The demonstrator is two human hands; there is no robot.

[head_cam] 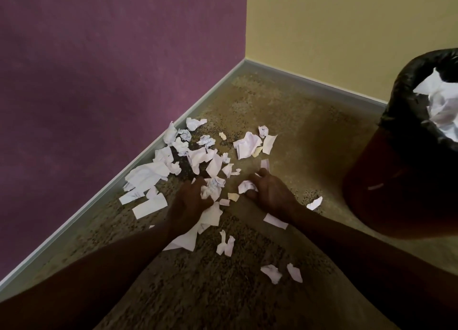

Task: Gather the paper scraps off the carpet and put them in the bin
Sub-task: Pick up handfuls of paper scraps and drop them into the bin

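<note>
Purple wall [99,69]: fills the left, meeting the carpet at a pale baseboard.
Paper scraps [195,156]: white torn and crumpled pieces strewn over the speckled tan carpet [285,121], thickest by the baseboard.
Left hand [189,201]: low on the carpet, fingers curled around a crumpled scrap.
Right hand [269,192]: just beside it, fingers closed on another small scrap.
Bin [396,181]: dark red, black liner, far right, crumpled paper already inside.

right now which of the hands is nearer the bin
Right. The right hand is down on the carpet among the scraps, to the left of the bin with bare carpet between. The left hand is farther left, beyond the right one.
</note>
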